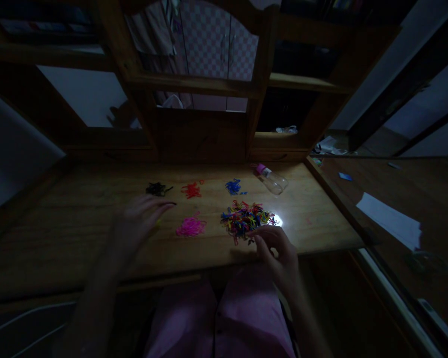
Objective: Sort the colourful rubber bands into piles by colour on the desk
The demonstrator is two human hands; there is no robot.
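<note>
My left hand point(144, 215), slightly blurred, pinches a thin dark rubber band point(174, 203) over the table, just in front of a black rubber-band pile point(157, 189). A bit of yellow point(157, 223) shows beside its fingers, mostly hidden. My right hand point(278, 248) is at the near edge of a mixed pile of coloured rubber bands point(246, 219); thumb and forefinger close around what looks like a dark band point(251, 242). Between the hands lies a pink pile point(191, 226). Farther back are a red pile point(191, 190) and a blue pile point(233, 187).
A clear bottle with a purple cap point(272, 180) lies on its side behind the mixed pile. The wooden desk point(97, 184) has a shelf unit point(201, 87) rising at its back. White papers point(390, 219) rest on a brown surface at the right.
</note>
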